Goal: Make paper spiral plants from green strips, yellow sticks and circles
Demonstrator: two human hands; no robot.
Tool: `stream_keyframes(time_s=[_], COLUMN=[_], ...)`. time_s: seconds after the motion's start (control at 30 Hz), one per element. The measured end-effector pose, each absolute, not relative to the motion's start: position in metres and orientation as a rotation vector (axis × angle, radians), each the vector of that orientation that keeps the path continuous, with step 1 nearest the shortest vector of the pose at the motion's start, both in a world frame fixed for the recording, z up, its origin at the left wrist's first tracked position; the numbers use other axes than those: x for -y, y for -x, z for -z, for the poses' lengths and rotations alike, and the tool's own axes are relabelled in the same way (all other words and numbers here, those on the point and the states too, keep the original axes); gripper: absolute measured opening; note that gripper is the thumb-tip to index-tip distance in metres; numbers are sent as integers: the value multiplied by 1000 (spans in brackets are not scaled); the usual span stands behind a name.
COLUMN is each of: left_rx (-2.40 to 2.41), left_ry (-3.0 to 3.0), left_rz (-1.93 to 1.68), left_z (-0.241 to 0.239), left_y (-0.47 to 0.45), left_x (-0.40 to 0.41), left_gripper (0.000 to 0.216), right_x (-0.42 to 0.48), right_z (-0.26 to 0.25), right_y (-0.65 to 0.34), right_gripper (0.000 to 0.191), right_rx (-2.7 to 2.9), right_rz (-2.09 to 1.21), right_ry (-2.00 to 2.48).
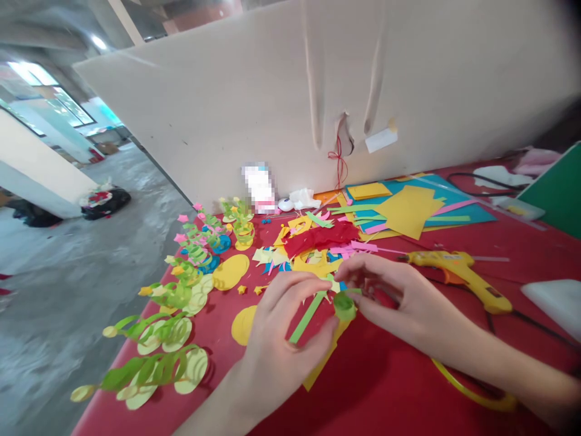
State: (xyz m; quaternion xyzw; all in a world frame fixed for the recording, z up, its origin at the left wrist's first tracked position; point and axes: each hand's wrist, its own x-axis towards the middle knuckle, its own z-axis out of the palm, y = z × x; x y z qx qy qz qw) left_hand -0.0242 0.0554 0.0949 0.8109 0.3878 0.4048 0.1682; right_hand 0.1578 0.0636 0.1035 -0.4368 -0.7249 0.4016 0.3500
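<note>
A small rolled green paper strip [345, 306] sits between my two hands above the red table. My right hand [390, 293] pinches it at its right side, the thumb against the coil and the fingers curled behind. Curved around the left side is my left hand [288, 324], its thumb and forefinger apart, the thumb tip close to the coil; whether it touches cannot be told. A straight light green strip [308, 318] shows in the gap of the left hand. Below both hands lies a yellow paper piece [324, 363], partly covered.
Paper spiral plants [184, 357] line the left table edge, near yellow discs [231, 271]. Paper scraps [313, 260] pile behind my hands. A yellow glue gun [467, 275] with a cord lies right. A phone [258, 188] leans on the pale board [218, 109].
</note>
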Motion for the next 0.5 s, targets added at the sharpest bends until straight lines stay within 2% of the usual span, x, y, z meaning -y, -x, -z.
stream_keyframes(time_s=[0.17, 0.37, 0.5], left_rx=[-968, -937, -989], left_ry=[-2431, -2388, -2252], left_rz=[-1172, -1218, -1224], left_z=[-89, -91, -96], left_y=[21, 24, 27], left_x=[-55, -55, -55], left_gripper=[27, 26, 26], right_x=[-61, -65, -67], right_z=[-98, -101, -106], right_y=[-153, -150, -151], right_gripper=[23, 14, 12], right_rx=[1858, 1881, 1922], right_rz=[-1076, -1277, -1261], right_ry=[1116, 1130, 1161])
